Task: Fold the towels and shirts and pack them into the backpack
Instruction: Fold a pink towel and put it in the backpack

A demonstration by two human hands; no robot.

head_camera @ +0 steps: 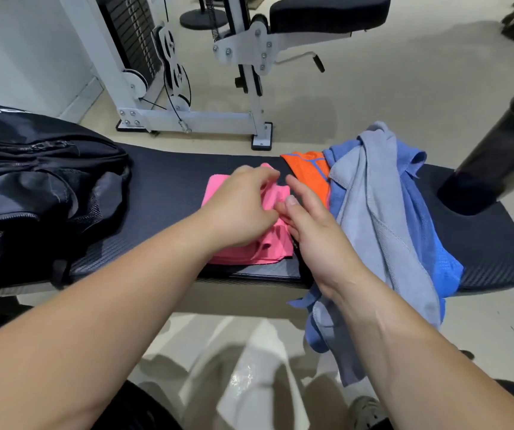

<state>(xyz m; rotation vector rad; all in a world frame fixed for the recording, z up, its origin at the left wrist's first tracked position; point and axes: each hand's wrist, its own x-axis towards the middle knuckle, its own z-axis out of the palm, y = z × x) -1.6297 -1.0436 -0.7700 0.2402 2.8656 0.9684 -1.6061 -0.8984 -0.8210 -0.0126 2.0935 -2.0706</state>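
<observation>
Gym floor, padded black bench serving as worktop. A small bright pink cloth lies at its middle, near the front edge, bunched and only partly squared up.

Left hand sits on top of the pink cloth, fingers curled, its grip pinched on a fold of the fabric. Right hand lies along the cloth's right edge, fingers straight and spread a little, touching but not clasping anything.

Step in hand, by my reading: folding the first small piece. Nothing looks packed yet.

To the right, a loose heap waits, touching the pink cloth's far corner: a flat orange garment with blue trim, a pale grey-blue towel draped over a brighter blue mesh shirt, the ends hanging off the front edge.

The soft black backpack slumps at the left end of the worktop, well apart from the cloth; whether its main zip is open, I cannot tell.

Next move likely calls for flattening the fold with the right palm, halving once more, then carrying it left to the bag — which may need opening wider first.
</observation>
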